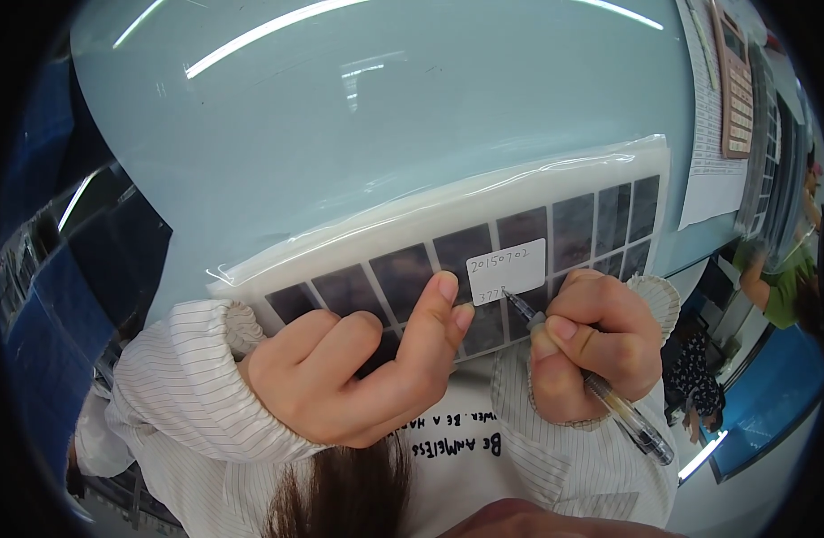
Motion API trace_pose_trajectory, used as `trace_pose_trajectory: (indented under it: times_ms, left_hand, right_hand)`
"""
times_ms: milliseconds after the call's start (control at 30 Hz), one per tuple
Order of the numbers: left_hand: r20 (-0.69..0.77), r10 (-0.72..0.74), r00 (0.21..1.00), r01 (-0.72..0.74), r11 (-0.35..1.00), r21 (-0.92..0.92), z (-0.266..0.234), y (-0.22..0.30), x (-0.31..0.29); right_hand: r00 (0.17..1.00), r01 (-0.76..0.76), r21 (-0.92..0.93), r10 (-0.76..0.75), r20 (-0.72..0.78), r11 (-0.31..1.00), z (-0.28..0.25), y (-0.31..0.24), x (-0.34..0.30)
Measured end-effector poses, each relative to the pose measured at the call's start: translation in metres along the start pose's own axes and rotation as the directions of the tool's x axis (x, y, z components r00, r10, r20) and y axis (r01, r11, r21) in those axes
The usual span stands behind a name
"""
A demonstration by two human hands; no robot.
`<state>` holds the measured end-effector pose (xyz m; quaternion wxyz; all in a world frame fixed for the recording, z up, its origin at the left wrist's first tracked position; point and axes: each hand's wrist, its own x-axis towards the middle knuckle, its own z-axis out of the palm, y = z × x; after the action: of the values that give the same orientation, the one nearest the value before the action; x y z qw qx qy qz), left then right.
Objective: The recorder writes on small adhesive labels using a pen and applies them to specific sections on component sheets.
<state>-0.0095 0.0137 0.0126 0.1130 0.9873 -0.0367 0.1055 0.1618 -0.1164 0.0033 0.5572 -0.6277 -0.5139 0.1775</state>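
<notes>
Pen (600, 390), clear-barrelled ballpoint, sat in the right hand (591, 345): fingers curled shut around the barrel, thumb pressed across it, tip angled up-left. Pen tip touched the lower part of a white label (506, 271), where handwriting already ran in two lines. Label was stuck on a tray of dark square cells (483, 269), a grid of grey-purple squares split by pale dividers, sealed inside a clear plastic bag (448, 206) whose glossy edge showed along the top and left.

Left hand (358, 377) held the tray from the left side: index finger stretched out with its tip pressed on the tray just beside the label's left edge, other fingers folded under, gripping the near edge of the pack. Both hands sat close together, label between them. Both wrists wore white sleeves (188, 394) with thin stripes and gathered cuffs.

Tray lay tilted across the near edge of a pale blue-green desk (385, 117), ceiling lights reflecting off the glossy top. Far right on the desk: a tan calculator (734, 90) resting on a printed paper sheet (712, 152), well apart from the hands.

Right rim of the view showed another person in a green top (784, 282), blurred and distorted, not touching anything on the desk. Dark hair hung into the bottom of the view, below the hands.
</notes>
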Motion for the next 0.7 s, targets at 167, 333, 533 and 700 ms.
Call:
trace_pose_trajectory:
  times_ms: [167, 333, 533, 700]
  left_hand:
    - [-0.002, 0.000, 1.000, 0.000, 1.000, -0.003, 0.001, -0.001, -0.001]
    - [-0.003, -0.003, 1.000, 0.003, 1.000, -0.010, 0.001, 0.000, 0.000]
    - [-0.173, -0.092, 0.981, 0.090, 0.996, -0.022, 0.009, 0.004, 0.004]
    - [-0.022, -0.007, 1.000, 0.006, 1.000, -0.012, 0.003, 0.000, 0.001]
  right_hand:
    - [0.995, 0.012, -0.006, -0.013, -0.096, 1.000, 0.005, 0.001, -0.004]
    - [0.998, 0.021, -0.010, -0.021, -0.067, 1.000, 0.002, 0.001, -0.004]
    - [0.997, 0.010, -0.007, -0.010, -0.081, 1.000, 0.003, -0.001, -0.002]
    - [0.999, -0.037, 0.033, 0.037, 0.019, 0.999, -0.007, -0.002, -0.005]
